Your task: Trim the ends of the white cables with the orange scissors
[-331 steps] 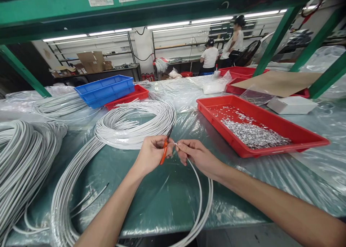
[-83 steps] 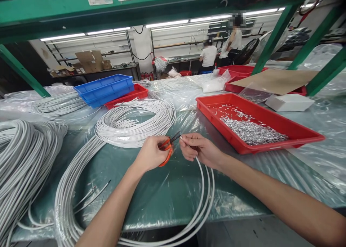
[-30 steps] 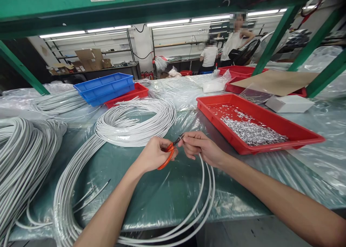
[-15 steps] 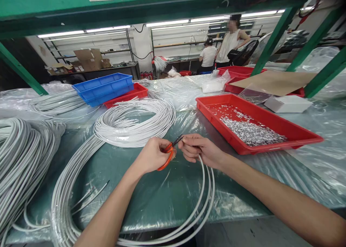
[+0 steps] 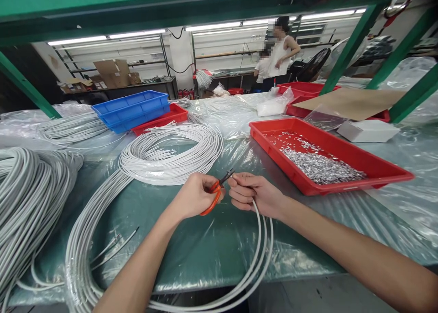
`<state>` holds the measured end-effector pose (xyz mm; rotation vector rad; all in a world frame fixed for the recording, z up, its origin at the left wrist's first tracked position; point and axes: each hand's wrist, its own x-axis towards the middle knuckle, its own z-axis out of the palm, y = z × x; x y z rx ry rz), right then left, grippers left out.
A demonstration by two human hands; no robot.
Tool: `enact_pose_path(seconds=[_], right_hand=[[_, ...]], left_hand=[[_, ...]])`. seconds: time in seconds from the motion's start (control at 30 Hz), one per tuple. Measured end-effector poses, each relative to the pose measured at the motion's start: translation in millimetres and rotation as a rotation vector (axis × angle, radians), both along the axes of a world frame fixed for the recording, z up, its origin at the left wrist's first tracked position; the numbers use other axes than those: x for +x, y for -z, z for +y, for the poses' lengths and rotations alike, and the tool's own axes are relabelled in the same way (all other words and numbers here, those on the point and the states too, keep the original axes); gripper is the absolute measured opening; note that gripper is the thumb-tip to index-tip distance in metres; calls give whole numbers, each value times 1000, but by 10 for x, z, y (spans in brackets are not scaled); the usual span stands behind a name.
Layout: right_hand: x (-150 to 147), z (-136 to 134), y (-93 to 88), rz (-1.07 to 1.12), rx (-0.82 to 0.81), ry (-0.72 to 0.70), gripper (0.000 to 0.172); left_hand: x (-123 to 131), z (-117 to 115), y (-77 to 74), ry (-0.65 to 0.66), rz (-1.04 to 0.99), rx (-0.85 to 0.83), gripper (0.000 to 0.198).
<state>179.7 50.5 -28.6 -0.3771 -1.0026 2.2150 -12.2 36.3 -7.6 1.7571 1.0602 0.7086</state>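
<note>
My left hand [image 5: 198,195] is closed around the orange handles of a pair of scissors [image 5: 216,190]. The dark blades point up and right, right at the fingertips of my right hand [image 5: 251,192]. That hand pinches the ends of several white cables [image 5: 258,231]; the cable tips are mostly hidden by the fingers. From there the cables loop down past the table's front edge and curve left into a larger bundle [image 5: 80,240]. Behind my hands lies a round coil of white cable [image 5: 171,155].
A red tray [image 5: 342,142] with small shiny metal pieces stands at the right. A thick cable bundle [image 5: 30,212] lies at the left, with blue trays [image 5: 132,110] farther back. Green shelf posts [image 5: 354,48] rise at the right. Two people are in the background.
The scissors' blades look slightly more apart and have shifted a little up and right. The standing person in the background has moved left and turned. Both hands stay nearly in place.
</note>
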Motion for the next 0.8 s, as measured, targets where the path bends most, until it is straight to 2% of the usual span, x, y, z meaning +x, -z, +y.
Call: enact_pose_path(seconds=[0.23,0.6,0.8], right_hand=[[21,12,-27,-53,61,0,21],[30,8,-15,-45,10,-50,21],[30,38,-36,-111,90,-13,21]], left_hand=[[-13,8,24,7,-5,-8,16],[-29,3,1,23,12,-4,20],[-35,10,16,7,19,-14,21]])
